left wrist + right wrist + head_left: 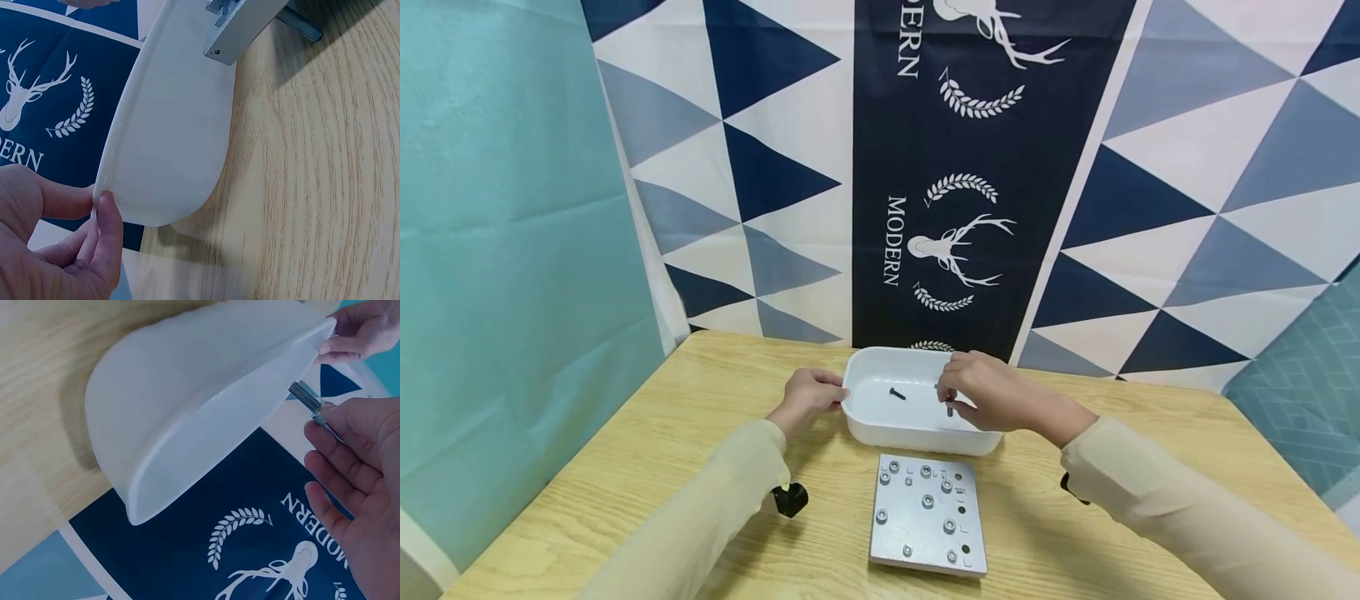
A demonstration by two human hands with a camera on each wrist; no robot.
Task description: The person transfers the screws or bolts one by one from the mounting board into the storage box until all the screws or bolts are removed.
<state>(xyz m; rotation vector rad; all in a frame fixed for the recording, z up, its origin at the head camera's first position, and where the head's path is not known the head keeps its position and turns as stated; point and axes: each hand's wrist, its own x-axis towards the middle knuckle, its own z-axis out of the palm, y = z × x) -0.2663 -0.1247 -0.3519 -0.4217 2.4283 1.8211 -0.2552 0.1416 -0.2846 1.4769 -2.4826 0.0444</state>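
A white plastic tray (887, 435) stands on the table near the patterned backdrop. My left hand (808, 396) pinches its left rim between thumb and fingers, seen closely in the left wrist view, where the hand (69, 244) grips the thin edge. Over the right part of the tray is my right hand (988, 392), fingers pointing down. Between its thumb and fingertips it holds a threaded metal bolt (305, 397), whose thread points out in the right wrist view; the fingers hide its other end. A dark screw (897, 393) lies on the tray floor.
In front of the tray lies a silver metal plate (917, 533) with several bolts standing in it and a few dark holes. A bolt shank (300, 24) juts from its underside. Black wrist devices (790, 500) hang under the sleeves. The wooden table (700, 400) meets the backdrop (805, 292).
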